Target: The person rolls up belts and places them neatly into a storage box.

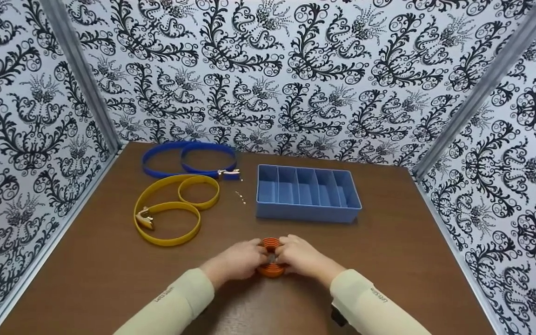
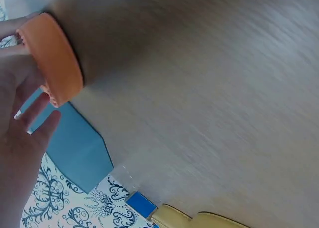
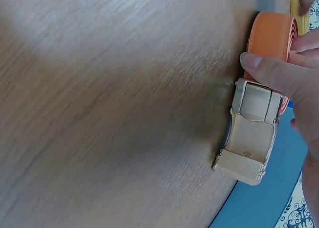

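Pinching a coiled orange belt [image 1: 272,271], left hand [image 1: 240,260] and right hand [image 1: 303,256] face a tray [image 1: 306,213] (five-sectioned).

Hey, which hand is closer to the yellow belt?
Left. The left hand, gripping the coiled orange belt from its left, is to the right of and nearer the camera than the yellow belt; the right hand is farther right, across the coil.

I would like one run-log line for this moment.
left hand: holds orange belt | right hand: holds same belt | belt: coiled | blue box: beyond hands | yellow belt, blue belt: left of box
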The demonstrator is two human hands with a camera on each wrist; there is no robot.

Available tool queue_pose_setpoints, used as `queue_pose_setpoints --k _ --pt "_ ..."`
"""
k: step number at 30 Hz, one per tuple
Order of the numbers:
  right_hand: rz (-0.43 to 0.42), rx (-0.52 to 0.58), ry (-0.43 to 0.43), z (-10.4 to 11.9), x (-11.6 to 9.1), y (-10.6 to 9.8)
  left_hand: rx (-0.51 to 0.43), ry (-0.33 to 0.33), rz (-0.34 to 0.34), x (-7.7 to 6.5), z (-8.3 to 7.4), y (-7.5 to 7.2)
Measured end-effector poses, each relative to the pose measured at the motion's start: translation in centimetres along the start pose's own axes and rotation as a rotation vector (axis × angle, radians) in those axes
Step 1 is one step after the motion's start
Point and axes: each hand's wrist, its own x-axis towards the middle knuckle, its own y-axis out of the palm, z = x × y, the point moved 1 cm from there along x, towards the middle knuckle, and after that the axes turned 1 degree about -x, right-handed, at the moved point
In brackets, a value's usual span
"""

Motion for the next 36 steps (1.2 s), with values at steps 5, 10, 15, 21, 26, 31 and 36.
queue_pose_setpoints --k 5,10,15,21,26,31,36 --pt "0.012 0.015 0.017 -0.1 -0.2 0.1 0.033 -0.003 -0.034 -0.1 -0.3 0.4" --pt "0.004 0.063 0.04 -0.4 -0.4 0.3 0.069 -0.032 -0.031 0.1 -0.6 1.0" --pt "0.002 0.139 0.081 -0.8 -0.9 0.3 0.079 -0.046 -0.009 0.2 -0.9 1.1" --pt "-0.072 0.172 0.169 -1.4 -1.9 -0.8 -0.113 -0.148 -0.042 0.1 -1.0 0.4" --pt "-0.236 0.046 0.219 -2.4 -2.8 -1.6 -0.396 -0.295 -0.168 -0.4 -0.7 0.1" --pt "-0.425 -0.06 0.405 -4.3 -4.1 -1.4 -0.706 -0.46 -0.261 -0.9 -0.3 0.0" --pt "-0.322 -0.059 0.772 -5.6 -5.6 0.1 -0.966 -0.555 -0.304 -1.0 -0.1 -0.4"
